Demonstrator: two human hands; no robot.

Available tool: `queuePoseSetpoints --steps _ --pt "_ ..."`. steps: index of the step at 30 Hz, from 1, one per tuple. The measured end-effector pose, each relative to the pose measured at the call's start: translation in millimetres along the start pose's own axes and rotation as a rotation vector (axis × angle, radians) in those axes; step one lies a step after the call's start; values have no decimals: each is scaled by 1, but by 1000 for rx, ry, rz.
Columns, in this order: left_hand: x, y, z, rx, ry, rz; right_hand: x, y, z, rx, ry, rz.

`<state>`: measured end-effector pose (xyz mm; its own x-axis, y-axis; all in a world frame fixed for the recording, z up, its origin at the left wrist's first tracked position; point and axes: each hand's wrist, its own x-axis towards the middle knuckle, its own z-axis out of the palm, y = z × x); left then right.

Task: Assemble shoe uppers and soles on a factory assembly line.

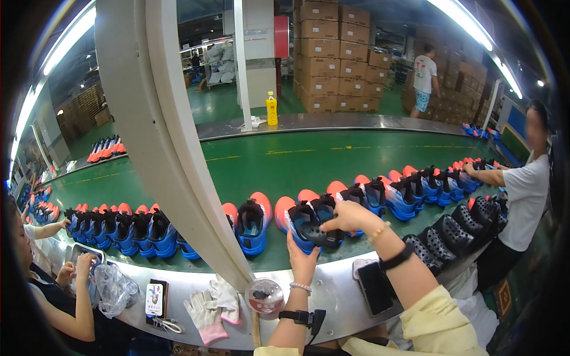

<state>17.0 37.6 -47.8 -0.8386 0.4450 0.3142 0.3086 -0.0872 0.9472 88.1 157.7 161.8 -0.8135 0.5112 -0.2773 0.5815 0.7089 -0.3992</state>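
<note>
Green flat surface (368, 141) of a long work line crosses the hall, with stacked brown boxes (320, 56) beyond it, and on its near side stands a row of blue and orange shoes. At the middle, the person's left hand (303, 261) reaches upward, its wrist almost straight, and its digits spread at the heel of one blue shoe (294, 217); how firmly it grips, I cannot tell, because part of the hand is hidden. The right hand (351, 218) comes from the lower right, the forearm slanting to the left and the wrist bent, with a fingertip touching a black piece with holes (321, 235), which is just above the left hand and in front of the shoe's opening. This right grip looks narrow, but if it closes on the piece I cannot tell. More black clogs (456, 230) lie to the right of the right hand. Below the hands are a phone (374, 288), white gloves (209, 308) and a round roll (265, 294), which is nearer to the left wrist.
</note>
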Motion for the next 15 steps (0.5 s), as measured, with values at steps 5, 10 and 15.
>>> queuePoseSetpoints --steps 5,10,15 --pt "1 -13 -5 80 97 40 90 -7 67 -221 272 -51" --pt "0 -15 6 165 110 70 117 -6 125 -227 442 -13" --pt "-6 -9 4 228 52 -32 125 -12 145 -358 475 -5"
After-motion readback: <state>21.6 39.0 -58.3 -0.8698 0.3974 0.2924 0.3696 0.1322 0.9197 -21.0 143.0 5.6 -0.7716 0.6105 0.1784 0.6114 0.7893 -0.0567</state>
